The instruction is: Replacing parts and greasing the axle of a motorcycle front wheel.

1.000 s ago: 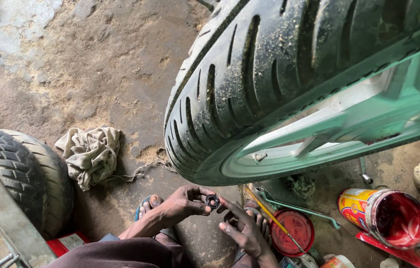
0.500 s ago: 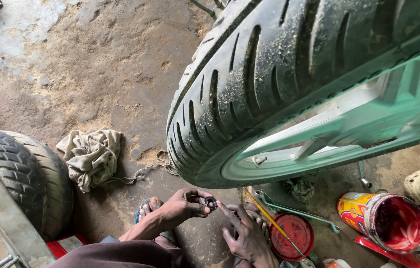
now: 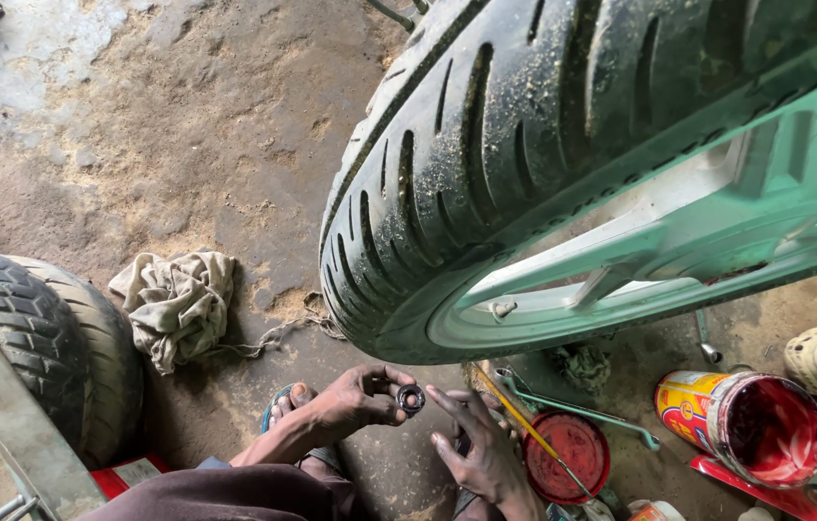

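L hand (image 3: 355,405) still pinches the small bearing (image 3: 411,397) w/ closed fingers; R hand (image 3: 481,449), fingers spread & empty, has come back up beside it.

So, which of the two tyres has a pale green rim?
The big tyre at the top, raised above the hands; its pale green rim shows. The other tyre, at the left edge, shows only worn tread and no rim.

Tyre (image 3: 524,145) matt rubber (dusty); bearing (image 3: 410,397) dark metal; rag (image 3: 175,304) crumpled cloth; floor (image 3: 138,125) rough concrete.
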